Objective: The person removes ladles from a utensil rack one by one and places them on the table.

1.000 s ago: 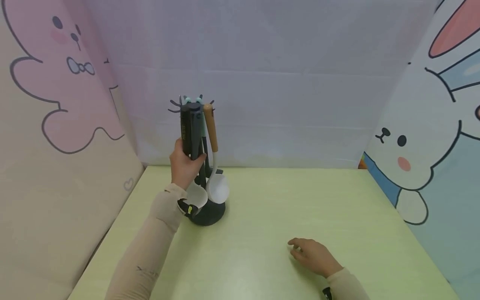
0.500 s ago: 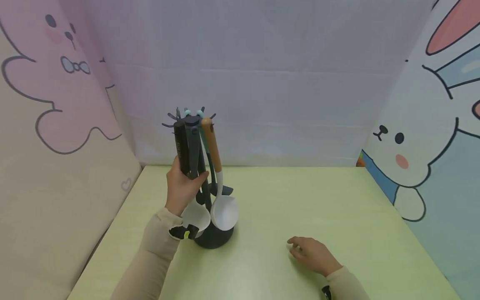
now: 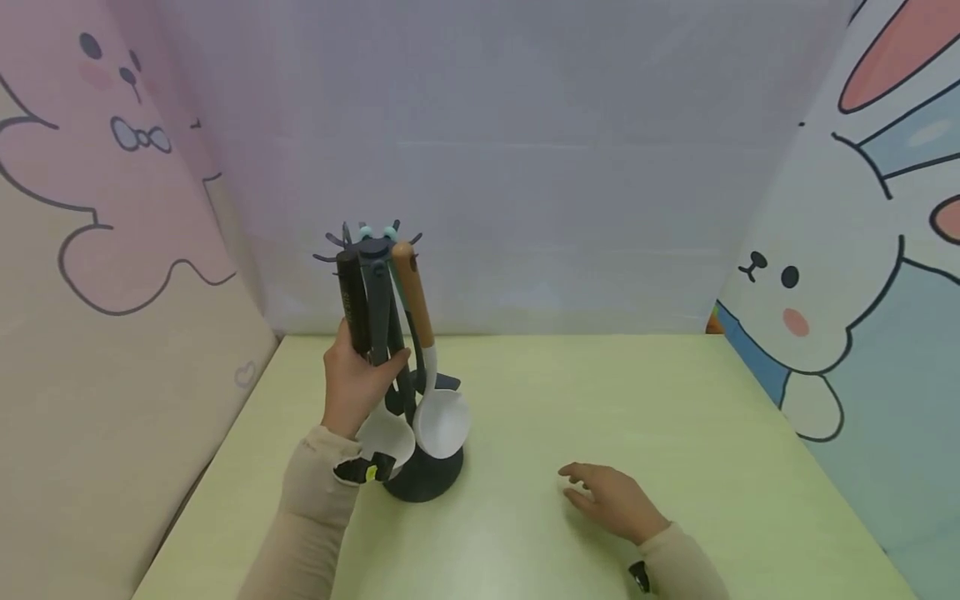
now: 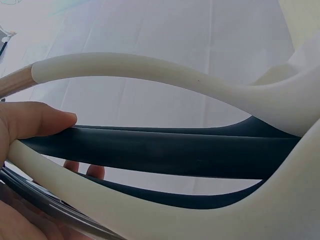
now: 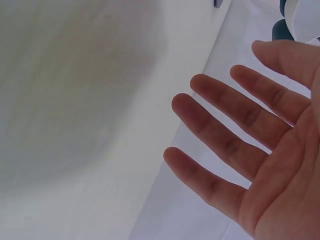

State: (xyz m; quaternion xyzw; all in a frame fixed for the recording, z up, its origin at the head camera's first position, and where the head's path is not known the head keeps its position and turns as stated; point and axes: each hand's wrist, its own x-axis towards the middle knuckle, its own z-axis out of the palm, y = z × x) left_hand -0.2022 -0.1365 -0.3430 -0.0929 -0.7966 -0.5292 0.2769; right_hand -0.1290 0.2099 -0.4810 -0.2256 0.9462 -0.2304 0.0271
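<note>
A dark utensil stand (image 3: pixel 426 480) with a round base stands on the left side of the table, with kitchen tools hanging around it. My left hand (image 3: pixel 352 385) grips its dark post (image 4: pixel 170 152), the thumb across the front and fingertips showing behind. Nearest the right side hangs a white ladle (image 3: pixel 442 423) with a wooden handle. A second white ladle (image 3: pixel 388 437) is partly covered by my wrist. Above the hand rises a thick black handle (image 3: pixel 352 300); its lower end is hidden. My right hand (image 3: pixel 615 500) holds nothing, fingers extended and spread in the right wrist view.
The pale green table (image 3: pixel 570 392) reaches back to a plain light curtain (image 3: pixel 525 208). Cartoon-printed cloth panels border it on the left and right. Thin dark prongs (image 3: pixel 330 258) stick out around the stand's top.
The stand and my left hand came nearer across the table, mostly in the first half second. The view has shifted slightly. My right hand stays in about the same place.
</note>
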